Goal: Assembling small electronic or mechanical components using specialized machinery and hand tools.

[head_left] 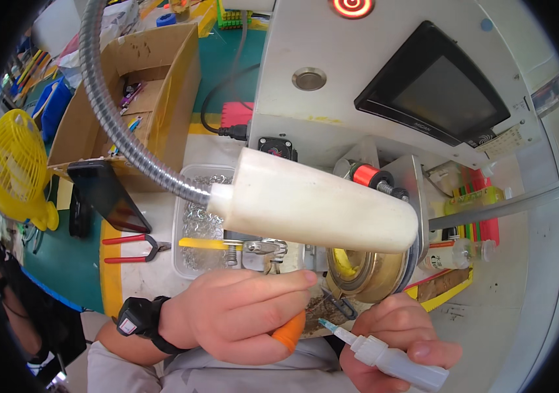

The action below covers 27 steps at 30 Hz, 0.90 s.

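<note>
My left hand (247, 314), with a black watch (138, 321) on its wrist, is closed in front of the round brass-coloured machine part (358, 272). An orange finger cover (290, 331) sits on one of its fingers, and whatever lies between the fingertips is hidden. My right hand (391, 327) grips a small translucent squeeze bottle (401, 367), its narrow nozzle (335, 329) angled toward my left fingers. The nozzle's tip is blue-green and apart from them. Just beyond my left hand are yellow-handled pliers (211, 243). A grey metal loop (340, 304) shows between the hands.
A white tapered lamp-like head (319, 203) on a flexible metal hose (112, 124) overhangs the work. Behind stands a white machine with a dark screen (433, 85). To the left are a tray of metal rings (181, 229), red-handled pliers (132, 250), a phone (109, 196), a cardboard box (168, 85) and a yellow fan (14, 164).
</note>
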Each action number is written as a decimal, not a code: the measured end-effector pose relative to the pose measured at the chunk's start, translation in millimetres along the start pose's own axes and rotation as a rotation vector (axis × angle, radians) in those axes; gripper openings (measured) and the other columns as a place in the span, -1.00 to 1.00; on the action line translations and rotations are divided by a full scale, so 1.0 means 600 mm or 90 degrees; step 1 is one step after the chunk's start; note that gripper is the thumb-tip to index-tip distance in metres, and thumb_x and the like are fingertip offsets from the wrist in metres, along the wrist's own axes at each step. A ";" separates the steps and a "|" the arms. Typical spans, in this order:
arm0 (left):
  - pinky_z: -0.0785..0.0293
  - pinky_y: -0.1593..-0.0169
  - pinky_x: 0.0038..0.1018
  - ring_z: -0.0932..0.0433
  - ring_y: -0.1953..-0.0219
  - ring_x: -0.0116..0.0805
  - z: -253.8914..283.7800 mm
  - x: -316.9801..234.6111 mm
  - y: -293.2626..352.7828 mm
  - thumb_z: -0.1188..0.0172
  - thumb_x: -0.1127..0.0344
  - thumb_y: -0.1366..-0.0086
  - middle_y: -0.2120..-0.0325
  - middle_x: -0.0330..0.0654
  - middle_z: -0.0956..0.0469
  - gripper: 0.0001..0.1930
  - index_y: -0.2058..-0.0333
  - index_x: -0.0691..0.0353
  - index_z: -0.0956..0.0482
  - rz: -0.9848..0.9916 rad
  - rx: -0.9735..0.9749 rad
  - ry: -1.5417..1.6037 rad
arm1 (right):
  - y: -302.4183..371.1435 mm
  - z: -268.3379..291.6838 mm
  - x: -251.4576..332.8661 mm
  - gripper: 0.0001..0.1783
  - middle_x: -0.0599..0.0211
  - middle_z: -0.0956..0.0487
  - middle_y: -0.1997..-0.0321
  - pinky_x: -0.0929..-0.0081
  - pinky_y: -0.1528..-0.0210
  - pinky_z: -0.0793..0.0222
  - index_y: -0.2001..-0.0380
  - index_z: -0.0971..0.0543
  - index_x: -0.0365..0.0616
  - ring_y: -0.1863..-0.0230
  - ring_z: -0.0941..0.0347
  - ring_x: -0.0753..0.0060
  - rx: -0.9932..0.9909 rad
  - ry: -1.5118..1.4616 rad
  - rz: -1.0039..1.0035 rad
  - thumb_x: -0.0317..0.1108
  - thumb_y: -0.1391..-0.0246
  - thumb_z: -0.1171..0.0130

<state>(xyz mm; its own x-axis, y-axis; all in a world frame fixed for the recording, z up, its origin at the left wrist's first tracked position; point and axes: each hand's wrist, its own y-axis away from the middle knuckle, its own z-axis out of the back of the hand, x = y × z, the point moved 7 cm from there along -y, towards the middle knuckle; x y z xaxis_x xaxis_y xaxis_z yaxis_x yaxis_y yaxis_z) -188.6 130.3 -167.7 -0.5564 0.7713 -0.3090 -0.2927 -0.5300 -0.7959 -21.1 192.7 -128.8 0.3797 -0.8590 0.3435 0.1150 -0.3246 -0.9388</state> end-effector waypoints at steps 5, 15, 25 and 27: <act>-0.49 0.46 -0.50 -0.74 0.16 -0.21 0.004 -0.001 0.003 -0.52 0.22 -0.11 -0.01 0.12 -0.70 -0.68 0.21 0.24 -0.69 0.026 0.027 -0.010 | 0.010 -0.002 -0.003 -0.54 0.27 -0.41 0.70 0.44 0.76 -0.02 -0.04 -0.31 -0.30 0.78 -0.23 0.41 0.017 0.008 -0.030 -0.07 -0.49 -0.12; -0.48 0.44 -0.49 -0.74 0.08 -0.15 0.002 -0.002 -0.002 -0.49 0.21 -0.16 0.04 0.03 -0.72 -0.75 0.26 0.17 -0.66 0.021 0.033 -0.008 | 0.003 -0.002 0.001 -0.55 0.30 -0.40 0.69 0.46 0.73 -0.03 -0.05 -0.32 -0.28 0.75 -0.22 0.44 0.028 0.014 -0.046 -0.07 -0.50 -0.12; -0.48 0.44 -0.49 -0.75 0.04 -0.12 0.001 0.000 0.004 -0.48 0.21 -0.18 0.07 -0.04 -0.72 -0.76 0.28 0.14 -0.63 0.033 0.027 -0.029 | 0.012 -0.004 -0.008 -0.54 0.32 -0.40 0.68 0.46 0.73 -0.01 -0.05 -0.33 -0.27 0.76 -0.22 0.46 0.025 0.001 -0.051 -0.05 -0.50 -0.12; -0.49 0.44 -0.49 -0.75 0.04 -0.12 0.002 -0.001 0.003 -0.48 0.21 -0.18 0.07 -0.04 -0.72 -0.76 0.28 0.14 -0.63 0.036 0.027 -0.026 | 0.011 -0.005 -0.007 -0.54 0.32 -0.39 0.68 0.46 0.73 0.00 -0.05 -0.33 -0.27 0.76 -0.21 0.46 0.019 0.007 -0.048 -0.05 -0.50 -0.12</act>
<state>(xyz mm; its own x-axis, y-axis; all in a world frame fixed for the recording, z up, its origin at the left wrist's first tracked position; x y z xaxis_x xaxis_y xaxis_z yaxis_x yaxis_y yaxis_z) -190.0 128.6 -168.2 -0.6038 0.7255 -0.3304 -0.2926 -0.5872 -0.7547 -24.9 192.7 -136.5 0.3586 -0.8372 0.4130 0.1696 -0.3767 -0.9107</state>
